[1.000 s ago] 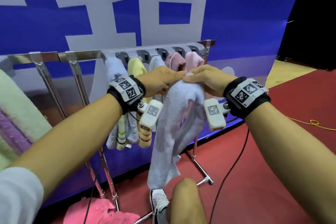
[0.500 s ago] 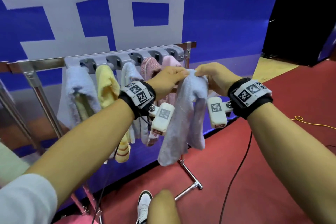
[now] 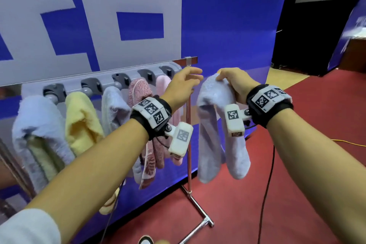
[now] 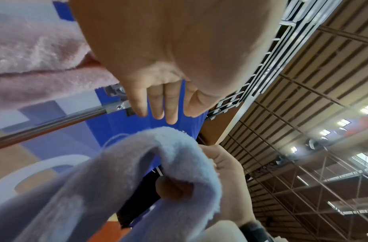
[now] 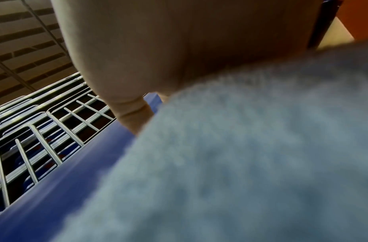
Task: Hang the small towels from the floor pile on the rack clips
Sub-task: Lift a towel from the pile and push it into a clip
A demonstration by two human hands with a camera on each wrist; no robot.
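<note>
One pale blue towel (image 3: 215, 125) hung pinched in the right hand (image 3: 235, 85), right of center; the left hand (image 3: 182, 85), fingers loose, held nothing near the rack (image 3: 189, 125).

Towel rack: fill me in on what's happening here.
A person is hanging small towels on a metal rack's grey clip rail. The right hand pinches a folded pale-blue terry towel, not yet clipped. The left hand, fingers straight and empty, reaches toward the rack's end. Blue, yellow and pink towels already hang.
</note>
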